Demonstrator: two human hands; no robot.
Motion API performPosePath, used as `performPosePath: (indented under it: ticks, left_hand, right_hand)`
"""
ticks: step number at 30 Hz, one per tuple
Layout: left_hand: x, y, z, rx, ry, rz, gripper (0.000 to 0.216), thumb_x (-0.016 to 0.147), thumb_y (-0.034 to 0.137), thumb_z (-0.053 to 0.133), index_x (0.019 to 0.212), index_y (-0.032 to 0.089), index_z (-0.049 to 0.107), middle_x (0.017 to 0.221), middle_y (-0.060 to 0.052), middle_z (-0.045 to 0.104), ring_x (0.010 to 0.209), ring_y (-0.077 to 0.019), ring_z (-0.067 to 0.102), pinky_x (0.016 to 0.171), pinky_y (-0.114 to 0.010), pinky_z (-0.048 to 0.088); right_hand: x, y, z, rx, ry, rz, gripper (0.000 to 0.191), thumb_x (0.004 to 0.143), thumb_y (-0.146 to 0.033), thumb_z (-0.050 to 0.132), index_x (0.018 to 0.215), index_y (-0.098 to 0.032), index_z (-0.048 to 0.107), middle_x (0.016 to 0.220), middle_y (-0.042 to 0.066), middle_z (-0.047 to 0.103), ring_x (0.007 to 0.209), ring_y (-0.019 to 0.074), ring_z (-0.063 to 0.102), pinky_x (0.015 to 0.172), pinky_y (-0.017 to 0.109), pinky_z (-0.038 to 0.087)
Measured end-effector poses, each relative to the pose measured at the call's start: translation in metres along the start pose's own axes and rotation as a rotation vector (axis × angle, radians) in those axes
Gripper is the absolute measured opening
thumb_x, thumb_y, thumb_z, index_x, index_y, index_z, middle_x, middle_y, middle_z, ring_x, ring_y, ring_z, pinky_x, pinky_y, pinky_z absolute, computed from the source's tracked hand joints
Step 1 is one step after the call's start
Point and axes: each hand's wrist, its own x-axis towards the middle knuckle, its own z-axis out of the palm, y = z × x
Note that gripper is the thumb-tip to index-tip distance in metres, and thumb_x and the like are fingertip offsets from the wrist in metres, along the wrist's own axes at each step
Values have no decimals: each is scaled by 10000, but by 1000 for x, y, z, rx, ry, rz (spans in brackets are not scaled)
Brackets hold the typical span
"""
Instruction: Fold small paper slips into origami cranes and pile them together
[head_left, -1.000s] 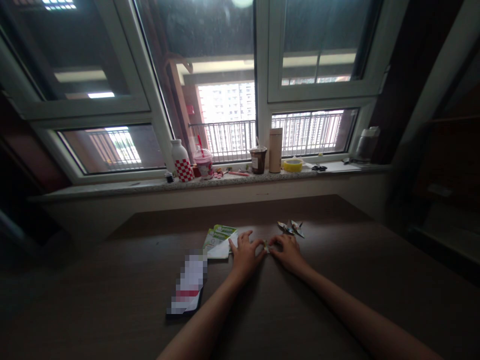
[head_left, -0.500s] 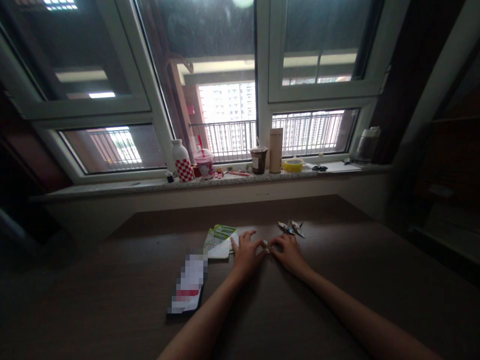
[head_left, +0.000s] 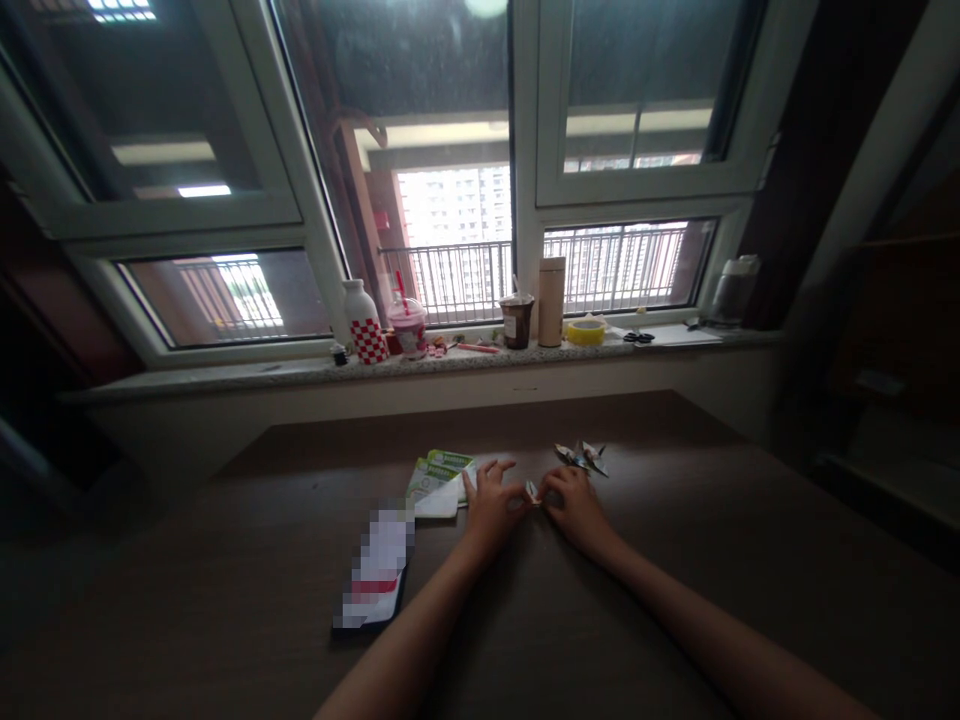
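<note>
Both of my hands meet on the dark wooden table (head_left: 675,600). My left hand (head_left: 491,505) and my right hand (head_left: 574,503) pinch a small folded piece of patterned paper (head_left: 532,492) between their fingertips, low over the tabletop. Just beyond my right hand lies a finished folded paper figure (head_left: 583,457) with pointed wings. A stack of green-and-white paper sheets (head_left: 439,480) lies right beside my left hand.
A phone (head_left: 377,572) lies on the table to the left of my left arm. The stone windowsill (head_left: 262,372) behind the table carries a checkered bottle (head_left: 365,322), a pink cup (head_left: 409,328), a dark cup (head_left: 517,320), a tall beige tumbler (head_left: 551,286), yellow tape (head_left: 586,330) and scissors (head_left: 637,336).
My fingertips have closed in a little on the small paper piece and shifted it slightly; both arms stay in nearly the same place.
</note>
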Motion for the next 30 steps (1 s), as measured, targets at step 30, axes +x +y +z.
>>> performPosePath:
  ticks: [30]
  left_hand:
    - [-4,9,4,-85,24,-182,102,771,393,727,840,318,728,1380,-19,544,1342,-311,383,1075,-751,91]
  right_hand:
    - [3,15,1,169,-15,0,147,839,-303,601,868,-229,725,1003,49,714,1060,244,563,982,399,400]
